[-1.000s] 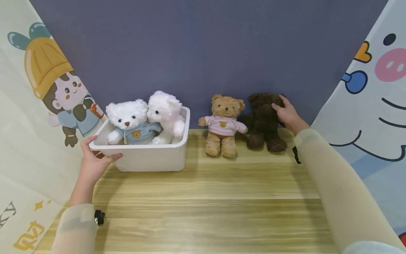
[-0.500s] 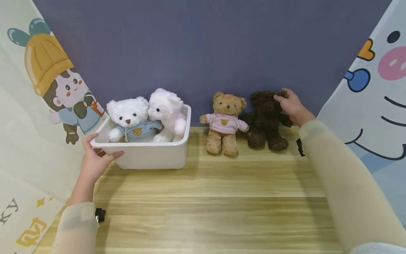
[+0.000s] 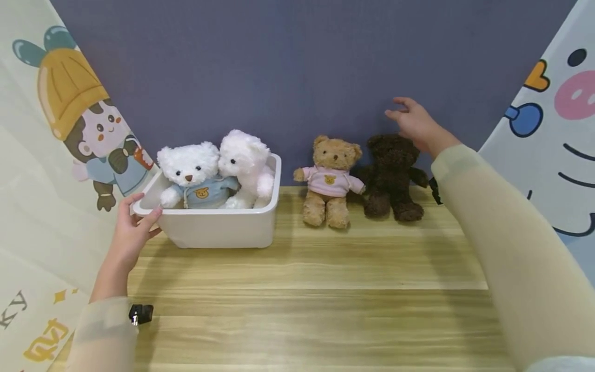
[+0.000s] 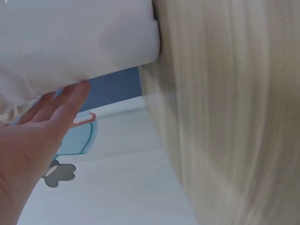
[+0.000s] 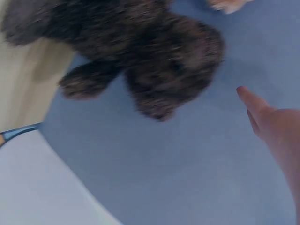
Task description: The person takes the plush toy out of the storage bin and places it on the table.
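A smooth grey-blue fabric backdrop rises behind a broad, pale wood-grain tabletop. On the left, a white rectangular plastic bin with rounded corners holds two plush toys: a fluffy white bear in a blue hoodie and a fluffy pinkish-white bear. Right of the bin, a tan plush bear in a pink sweater and a dark brown plush bear are upright, side by side. The left hand is spread at the bin's near left corner, fingers touching it. The right hand, fingers loosely extended, holds nothing above the dark bear's head. Light, even contact should steady the bin; lifting the right fingers well clear of the fur should avoid tipping the bear.
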`<action>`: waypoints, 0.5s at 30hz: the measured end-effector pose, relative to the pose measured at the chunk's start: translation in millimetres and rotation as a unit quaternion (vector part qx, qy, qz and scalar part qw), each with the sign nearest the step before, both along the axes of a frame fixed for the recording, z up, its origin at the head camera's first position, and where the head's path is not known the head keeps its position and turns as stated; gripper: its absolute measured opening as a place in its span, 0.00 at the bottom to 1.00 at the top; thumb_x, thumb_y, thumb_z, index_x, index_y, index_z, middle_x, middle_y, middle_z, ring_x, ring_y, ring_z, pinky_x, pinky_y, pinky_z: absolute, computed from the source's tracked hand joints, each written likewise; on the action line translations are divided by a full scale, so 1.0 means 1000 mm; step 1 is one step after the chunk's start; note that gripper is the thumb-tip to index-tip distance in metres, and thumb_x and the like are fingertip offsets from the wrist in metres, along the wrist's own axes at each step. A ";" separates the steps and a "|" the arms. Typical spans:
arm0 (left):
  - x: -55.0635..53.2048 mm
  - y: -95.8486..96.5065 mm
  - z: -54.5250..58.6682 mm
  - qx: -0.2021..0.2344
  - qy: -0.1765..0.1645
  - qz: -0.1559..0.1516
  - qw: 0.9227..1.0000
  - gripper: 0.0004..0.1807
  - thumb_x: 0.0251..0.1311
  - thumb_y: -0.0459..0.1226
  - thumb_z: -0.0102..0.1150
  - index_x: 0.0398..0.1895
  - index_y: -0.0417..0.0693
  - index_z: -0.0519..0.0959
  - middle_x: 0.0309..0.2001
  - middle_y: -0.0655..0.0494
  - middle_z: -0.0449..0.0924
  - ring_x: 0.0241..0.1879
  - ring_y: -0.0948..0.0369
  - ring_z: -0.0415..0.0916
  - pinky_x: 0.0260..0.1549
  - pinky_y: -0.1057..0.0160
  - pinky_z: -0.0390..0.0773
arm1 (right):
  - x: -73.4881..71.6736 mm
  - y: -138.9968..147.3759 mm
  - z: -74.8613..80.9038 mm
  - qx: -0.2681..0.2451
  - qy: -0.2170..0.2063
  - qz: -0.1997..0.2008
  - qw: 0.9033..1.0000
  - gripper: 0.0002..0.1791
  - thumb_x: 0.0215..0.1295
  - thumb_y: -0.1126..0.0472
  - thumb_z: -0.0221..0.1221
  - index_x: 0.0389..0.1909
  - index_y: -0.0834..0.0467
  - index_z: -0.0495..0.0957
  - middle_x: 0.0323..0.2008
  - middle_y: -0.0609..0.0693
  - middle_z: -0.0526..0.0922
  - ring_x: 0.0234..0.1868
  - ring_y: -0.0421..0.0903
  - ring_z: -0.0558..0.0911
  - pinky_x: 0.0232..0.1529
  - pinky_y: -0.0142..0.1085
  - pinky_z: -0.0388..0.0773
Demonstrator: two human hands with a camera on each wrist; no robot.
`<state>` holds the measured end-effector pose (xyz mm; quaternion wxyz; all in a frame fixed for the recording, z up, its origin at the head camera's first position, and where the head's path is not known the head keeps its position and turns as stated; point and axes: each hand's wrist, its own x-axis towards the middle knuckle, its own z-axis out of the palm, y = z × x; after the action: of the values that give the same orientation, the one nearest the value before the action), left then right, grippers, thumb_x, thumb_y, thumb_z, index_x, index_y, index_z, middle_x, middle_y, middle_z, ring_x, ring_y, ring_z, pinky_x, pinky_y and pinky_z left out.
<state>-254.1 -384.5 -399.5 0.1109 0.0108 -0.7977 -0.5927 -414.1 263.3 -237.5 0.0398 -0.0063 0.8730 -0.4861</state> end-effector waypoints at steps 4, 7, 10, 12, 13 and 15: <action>-0.005 0.005 0.007 -0.025 -0.024 0.009 0.999 0.45 0.76 0.45 0.62 0.85 0.59 0.44 0.78 0.33 0.50 0.63 0.62 0.72 0.43 0.78 0.82 | 0.000 -0.029 0.016 0.018 0.009 0.022 1.000 0.39 0.85 0.40 0.43 0.87 0.37 0.37 0.89 0.50 0.35 0.88 0.54 0.44 0.86 0.56 0.54; -0.007 0.005 0.007 -0.014 -0.032 -0.006 0.999 0.48 0.75 0.44 0.63 0.86 0.59 0.42 0.80 0.29 0.43 0.59 0.63 0.72 0.40 0.77 0.82 | -0.001 -0.055 0.024 0.035 0.013 0.040 0.999 0.38 0.85 0.41 0.44 0.87 0.37 0.39 0.89 0.50 0.37 0.88 0.53 0.46 0.85 0.55 0.56; -0.007 0.006 0.005 0.022 -0.032 -0.021 0.999 0.50 0.75 0.42 0.64 0.87 0.60 0.40 0.81 0.28 0.39 0.60 0.60 0.71 0.37 0.74 0.84 | 0.000 -0.082 0.027 0.054 0.018 0.060 0.997 0.38 0.85 0.42 0.45 0.87 0.36 0.41 0.89 0.49 0.40 0.87 0.53 0.50 0.84 0.55 0.60; -0.007 0.009 0.006 0.038 -0.033 -0.024 0.998 0.50 0.75 0.41 0.64 0.87 0.60 0.39 0.81 0.28 0.38 0.66 0.50 0.69 0.36 0.72 0.84 | 0.001 -0.100 0.029 0.064 0.022 0.082 0.994 0.38 0.85 0.43 0.46 0.87 0.36 0.41 0.89 0.49 0.41 0.87 0.52 0.51 0.83 0.56 0.61; -0.007 0.010 0.006 0.043 -0.033 -0.025 0.998 0.50 0.75 0.41 0.63 0.86 0.61 0.38 0.81 0.28 0.37 0.69 0.46 0.65 0.36 0.72 0.84 | 0.002 -0.108 0.030 0.065 0.024 0.095 0.993 0.37 0.85 0.43 0.47 0.87 0.36 0.42 0.89 0.49 0.41 0.87 0.52 0.52 0.83 0.56 0.61; -0.007 0.013 0.006 0.048 -0.031 -0.025 0.998 0.50 0.75 0.42 0.63 0.86 0.61 0.38 0.82 0.29 0.37 0.73 0.42 0.60 0.36 0.71 0.84 | 0.005 -0.124 0.031 0.068 0.029 0.120 0.990 0.37 0.85 0.45 0.48 0.87 0.35 0.43 0.89 0.49 0.42 0.87 0.52 0.53 0.82 0.56 0.62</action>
<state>-260.9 -371.9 -393.8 0.0704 0.0148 -0.7713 -0.6324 -409.3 138.8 -206.7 0.0732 -0.1227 0.8976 -0.4170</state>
